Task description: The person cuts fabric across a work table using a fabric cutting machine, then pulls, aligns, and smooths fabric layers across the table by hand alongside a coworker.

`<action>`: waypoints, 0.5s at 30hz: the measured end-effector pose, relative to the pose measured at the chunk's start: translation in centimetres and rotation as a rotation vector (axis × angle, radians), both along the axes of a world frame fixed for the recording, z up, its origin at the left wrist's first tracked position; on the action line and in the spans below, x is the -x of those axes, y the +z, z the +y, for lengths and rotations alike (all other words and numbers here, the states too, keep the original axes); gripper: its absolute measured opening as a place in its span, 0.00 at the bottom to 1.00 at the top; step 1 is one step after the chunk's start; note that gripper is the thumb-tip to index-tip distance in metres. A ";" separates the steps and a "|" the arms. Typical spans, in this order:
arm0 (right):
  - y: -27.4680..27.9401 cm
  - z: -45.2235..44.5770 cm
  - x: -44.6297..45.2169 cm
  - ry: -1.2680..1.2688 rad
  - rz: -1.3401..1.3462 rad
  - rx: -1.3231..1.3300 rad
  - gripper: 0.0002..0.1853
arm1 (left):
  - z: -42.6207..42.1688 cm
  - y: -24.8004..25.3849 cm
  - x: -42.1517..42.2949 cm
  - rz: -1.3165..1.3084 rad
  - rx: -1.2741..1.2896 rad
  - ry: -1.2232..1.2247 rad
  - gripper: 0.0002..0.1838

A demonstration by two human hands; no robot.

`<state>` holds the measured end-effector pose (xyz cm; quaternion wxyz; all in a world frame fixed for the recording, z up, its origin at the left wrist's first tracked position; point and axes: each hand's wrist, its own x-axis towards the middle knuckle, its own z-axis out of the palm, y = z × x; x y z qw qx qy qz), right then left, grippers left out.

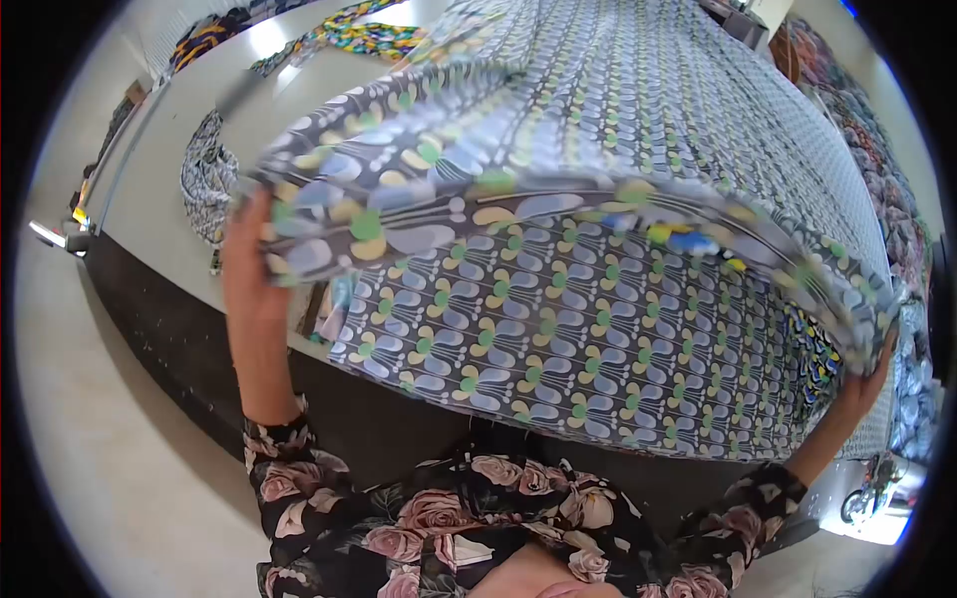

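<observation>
A large grey fabric (618,110) printed with blue, yellow and green flower shapes covers much of the table, and its near edge is raised in a billowing arc. My left hand (254,244) grips that edge at the left corner, fingers partly behind the cloth. At the far right, my right hand (869,374) is closed on the other end of the same edge; motion blurs its fingers. Below the raised edge lies a flat layer of matching fabric (558,339). Between the two layers shows a little blue and yellow patterned cloth (683,239).
The pale table (150,184) has a dark front side. On it lie a bunched grey-and-white cloth (206,164) and a yellow-green patterned cloth (374,38). Heaped fabrics (867,130) line the right side. A motorcycle (865,503) shows at lower right.
</observation>
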<state>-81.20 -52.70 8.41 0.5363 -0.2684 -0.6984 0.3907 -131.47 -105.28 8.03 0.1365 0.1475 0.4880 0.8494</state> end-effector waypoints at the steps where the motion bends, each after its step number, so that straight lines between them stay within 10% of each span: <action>1: -0.4 -0.8 -0.9 -0.058 -0.065 -0.040 0.28 | -0.1 -2.7 -0.1 -0.008 0.008 0.010 0.14; 2: -3.0 -1.7 -2.1 -0.124 -0.442 -0.414 0.28 | -0.1 -5.3 -0.4 -0.086 0.122 -0.014 0.15; 4: -4.2 -4.3 -0.6 -0.164 0.206 0.664 0.26 | -0.8 -9.8 -0.5 -0.169 0.233 -0.029 0.17; 10: -13.5 -7.7 -6.6 -0.105 -0.334 0.344 0.22 | -3.6 -13.8 -2.1 -0.314 0.430 -0.183 0.22; 12: -14.7 -5.9 -8.0 -0.070 0.036 0.930 0.18 | -4.0 -13.6 -2.0 -0.304 0.503 -0.183 0.21; 15: -14.4 -7.2 -7.8 -0.206 -0.185 0.848 0.15 | -4.5 -13.9 -1.9 -0.295 0.609 -0.185 0.20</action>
